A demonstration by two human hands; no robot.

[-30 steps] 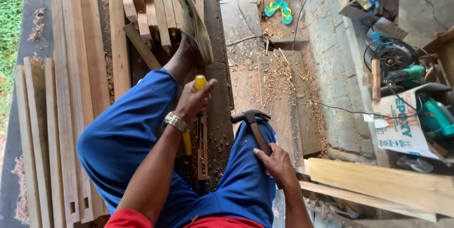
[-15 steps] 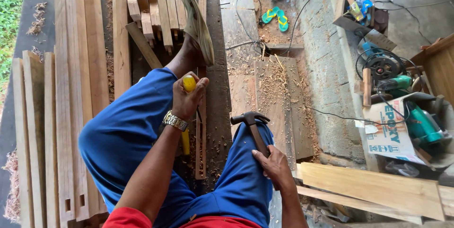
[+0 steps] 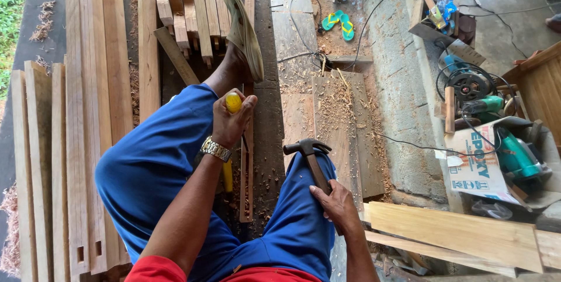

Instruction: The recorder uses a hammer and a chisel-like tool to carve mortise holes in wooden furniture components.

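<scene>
My left hand (image 3: 231, 121) grips the yellow handle of a chisel (image 3: 233, 102), held upright over a narrow wooden strip (image 3: 247, 168) that lies on a dark plank (image 3: 269, 136) between my legs. A metal watch sits on that wrist. My right hand (image 3: 333, 203) holds the wooden shaft of a claw hammer (image 3: 308, 149), whose dark head rests against my right knee. Blue shorts cover both legs. My left foot in a worn sandal (image 3: 244, 33) rests on the strip's far end.
Long grooved wooden boards (image 3: 87, 112) lie to the left, shorter tenoned pieces (image 3: 193, 7) ahead. Wood chips litter a slab (image 3: 342, 124). Power tools (image 3: 467, 86), cables and a cardboard box (image 3: 476, 162) crowd the right. Planks (image 3: 456, 235) lie at lower right; green flip-flops (image 3: 339, 23) lie ahead.
My left hand has closed more firmly around the yellow chisel handle and shifted slightly up. The hammer and right hand have stayed at my knee.
</scene>
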